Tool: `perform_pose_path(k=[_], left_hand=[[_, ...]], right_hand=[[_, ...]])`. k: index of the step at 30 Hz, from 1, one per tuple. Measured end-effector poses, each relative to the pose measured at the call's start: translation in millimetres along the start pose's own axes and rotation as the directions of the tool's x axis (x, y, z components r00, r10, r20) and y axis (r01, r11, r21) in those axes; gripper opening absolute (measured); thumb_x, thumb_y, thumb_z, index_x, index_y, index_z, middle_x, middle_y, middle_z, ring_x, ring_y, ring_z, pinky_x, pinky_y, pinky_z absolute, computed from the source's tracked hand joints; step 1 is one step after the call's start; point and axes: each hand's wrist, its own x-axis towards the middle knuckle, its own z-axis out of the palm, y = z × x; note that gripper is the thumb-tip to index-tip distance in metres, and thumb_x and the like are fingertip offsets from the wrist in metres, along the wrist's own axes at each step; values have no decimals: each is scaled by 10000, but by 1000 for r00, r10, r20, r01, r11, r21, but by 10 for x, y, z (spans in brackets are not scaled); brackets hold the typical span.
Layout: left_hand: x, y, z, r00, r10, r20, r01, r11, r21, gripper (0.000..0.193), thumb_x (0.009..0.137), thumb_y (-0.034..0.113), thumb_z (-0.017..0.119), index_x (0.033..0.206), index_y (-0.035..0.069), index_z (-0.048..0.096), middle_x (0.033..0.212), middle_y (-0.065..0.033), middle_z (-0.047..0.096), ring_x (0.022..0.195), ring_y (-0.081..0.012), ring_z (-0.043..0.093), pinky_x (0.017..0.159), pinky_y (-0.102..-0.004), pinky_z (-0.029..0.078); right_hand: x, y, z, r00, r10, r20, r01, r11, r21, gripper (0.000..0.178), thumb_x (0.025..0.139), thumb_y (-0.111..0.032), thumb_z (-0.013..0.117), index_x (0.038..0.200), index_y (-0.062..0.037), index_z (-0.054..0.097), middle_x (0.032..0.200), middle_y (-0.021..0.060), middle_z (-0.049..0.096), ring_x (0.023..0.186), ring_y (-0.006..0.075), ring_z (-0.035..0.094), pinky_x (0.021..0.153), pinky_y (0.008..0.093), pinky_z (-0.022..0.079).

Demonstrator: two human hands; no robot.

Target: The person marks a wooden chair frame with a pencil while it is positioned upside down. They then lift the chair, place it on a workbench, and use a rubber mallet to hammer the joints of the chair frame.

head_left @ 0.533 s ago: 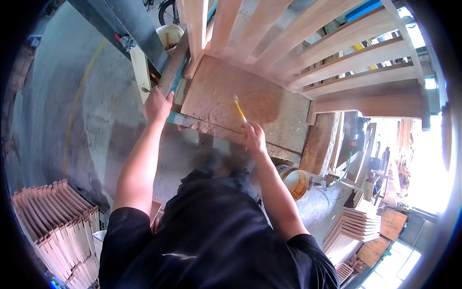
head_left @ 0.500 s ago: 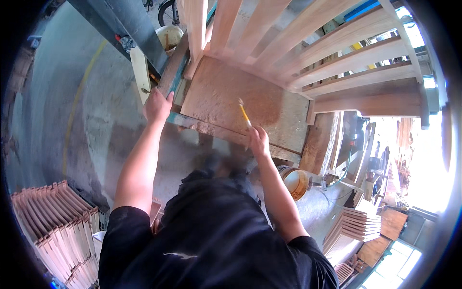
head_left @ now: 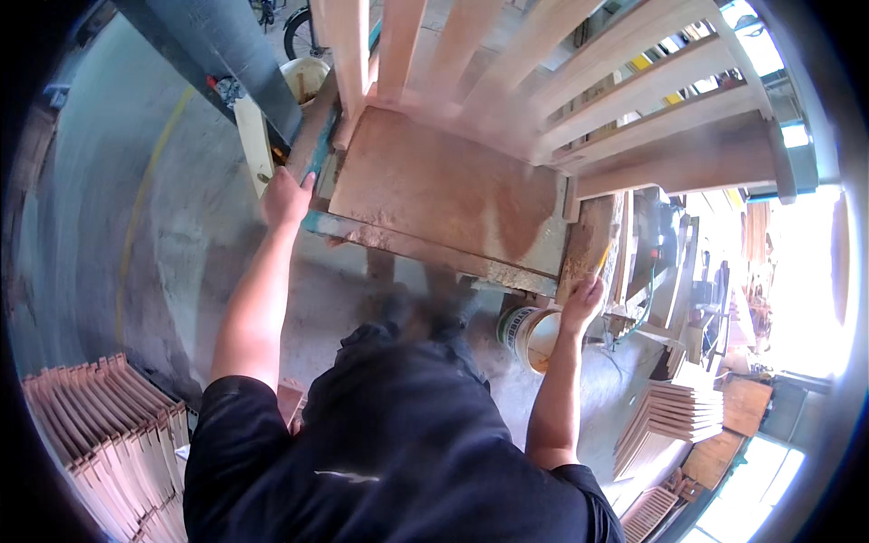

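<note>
Though aslant, brush [head_left: 604, 257] lengthwise forward-right

This was a woodworking workshop: a worn wooden workbench [head_left: 444, 185] stood on a stained concrete floor [head_left: 186, 262], with a slatted wooden frame [head_left: 625, 56] rising at its far side. Curved wooden parts [head_left: 109, 425] were stacked near-left of the workbench, a pile of angled wooden pieces [head_left: 683, 407] near-right.

The right hand [head_left: 582, 306] has swung away from the middle of the frame, bringing the yellow brush [head_left: 603, 258] across to the timber [head_left: 584, 237] right of centre. Below that, the bucket [head_left: 519, 329] shows more of its left side.
</note>
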Motion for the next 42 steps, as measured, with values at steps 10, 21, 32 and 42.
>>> perform_pose_path(k=[10, 21, 32, 42], left_hand=[[164, -198, 271, 999, 43, -5, -44, 994, -105, 638, 852, 513, 735, 1133, -47, 615, 1134, -275, 669, 1085, -456, 630, 898, -517, 502], [312, -325, 369, 997, 77, 10, -76, 995, -57, 661, 891, 535, 705, 1137, -64, 573, 1111, -295, 646, 1061, -455, 627, 882, -521, 477], [-384, 1157, 564, 780, 585, -222, -614, 651, -446, 559, 896, 155, 703, 1369, -8, 454, 1249, -192, 611, 1145, -343, 609, 984, -460, 484], [-192, 3517, 1345, 419, 461, 782, 906, -159, -392, 564, 1072, 396, 472, 1306, -117, 463, 1233, -254, 610, 1138, -322, 634, 1052, -459, 517]], right_hand=[[1001, 491, -384, 969, 46, -242, -101, 971, -217, 345, 1060, -340, 490, 982, -30, 621, 800, 130, 682, 759, 300, 671, 734, 453, 508], [995, 203, -146, 942, 106, -317, -166, 971, -170, 332, 1073, -304, 470, 989, -1, 576, 744, 101, 580, 674, 243, 577, 657, 411, 471], [1250, -129, -748, 858, -190, -477, 168, 982, -90, 138, 1027, -135, 546, 946, -30, 505, 819, 9, 438, 683, 96, 421, 588, 262, 384], [2578, -3955, -1137, 627, -773, -98, 654, 590, -473, 335, 944, -370, 680, 1041, -50, 699, 901, 77, 672, 795, 157, 618, 737, 321, 490]])
